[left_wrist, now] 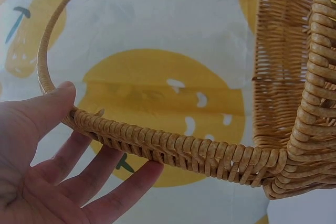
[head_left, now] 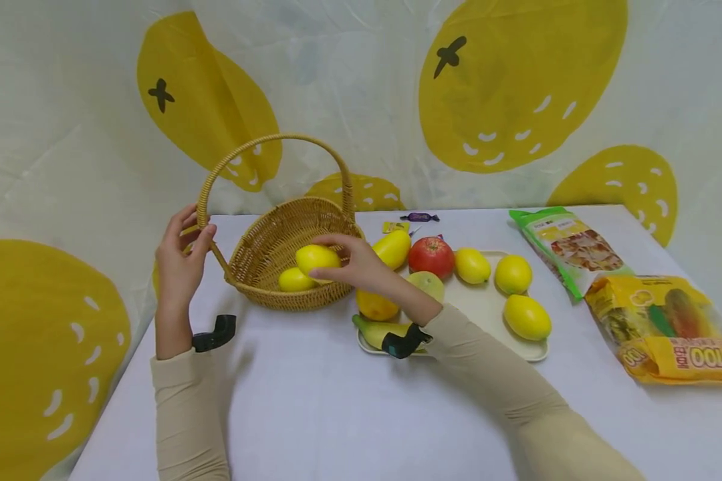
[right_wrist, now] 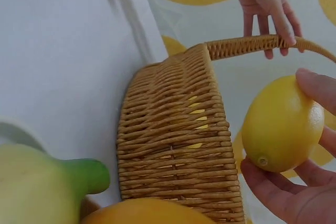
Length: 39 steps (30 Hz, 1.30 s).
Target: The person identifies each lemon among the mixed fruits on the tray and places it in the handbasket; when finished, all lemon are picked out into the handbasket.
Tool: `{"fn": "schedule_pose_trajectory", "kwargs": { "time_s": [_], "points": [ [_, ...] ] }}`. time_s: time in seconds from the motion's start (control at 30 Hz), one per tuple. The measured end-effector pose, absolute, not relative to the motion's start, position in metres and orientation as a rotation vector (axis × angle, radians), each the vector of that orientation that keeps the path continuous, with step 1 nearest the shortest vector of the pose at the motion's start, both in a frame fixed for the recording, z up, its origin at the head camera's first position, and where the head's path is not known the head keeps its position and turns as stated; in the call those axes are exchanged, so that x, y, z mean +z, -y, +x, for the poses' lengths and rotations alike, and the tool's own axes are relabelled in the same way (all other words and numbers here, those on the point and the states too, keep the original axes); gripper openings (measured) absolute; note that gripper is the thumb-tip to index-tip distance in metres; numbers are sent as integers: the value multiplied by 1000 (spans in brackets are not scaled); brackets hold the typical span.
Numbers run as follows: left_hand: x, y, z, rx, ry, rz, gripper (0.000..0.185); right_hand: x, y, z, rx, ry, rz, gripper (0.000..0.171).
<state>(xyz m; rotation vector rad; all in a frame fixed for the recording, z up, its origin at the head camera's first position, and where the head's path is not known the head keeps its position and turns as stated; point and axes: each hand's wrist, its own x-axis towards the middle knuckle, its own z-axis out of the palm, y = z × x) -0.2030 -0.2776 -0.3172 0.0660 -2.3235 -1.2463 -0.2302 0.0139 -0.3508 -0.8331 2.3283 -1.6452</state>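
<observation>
A woven wicker basket [head_left: 263,248] stands on the white table at the left. My left hand [head_left: 188,248] pinches its arched handle [left_wrist: 173,148] near the base, thumb on top and fingers underneath. In my right hand [head_left: 344,265] is a yellow lemon [head_left: 316,258], held just above the basket's near rim, with fingertips round it in the right wrist view [right_wrist: 281,124]. A second lemon [head_left: 293,280] lies inside the basket.
A pale tray [head_left: 487,307] right of the basket carries a red apple [head_left: 430,256], several lemons, an orange [head_left: 376,306], a green fruit and a banana [head_left: 374,332]. Two snack bags [head_left: 668,327] lie at the far right, and a wrapped candy [head_left: 419,217] lies behind the tray.
</observation>
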Motion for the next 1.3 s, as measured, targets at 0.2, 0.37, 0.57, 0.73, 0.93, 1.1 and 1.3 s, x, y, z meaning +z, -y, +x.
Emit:
{"fn": "schedule_pose_trajectory", "kwargs": {
  "time_s": [0.2,0.37,0.57,0.73,0.93,1.1,1.3],
  "points": [
    [-317,278,-203,-1235,2331,76,49,-353,5,-248,-1450,-2448,-876,57],
    [-317,278,-203,-1232,2329,69,50,-360,12,-257,-1331,-2503,-865,54],
    [-316,278,-203,-1230,2326,68,49,-363,17,-260,-1168,-2463,-895,53],
    [-317,279,-204,-1232,2312,59,49,-363,21,-262,-1003,-2434,-957,51],
    [-319,279,-204,-1246,2323,81,49,-365,25,-266,-912,-2405,-910,41],
    [-318,278,-204,-1245,2306,54,49,-366,26,-268,-917,-2377,-914,38],
    [-319,278,-203,-1233,2297,44,49,-366,20,-265,-953,-2386,-969,44]
  ]
}}
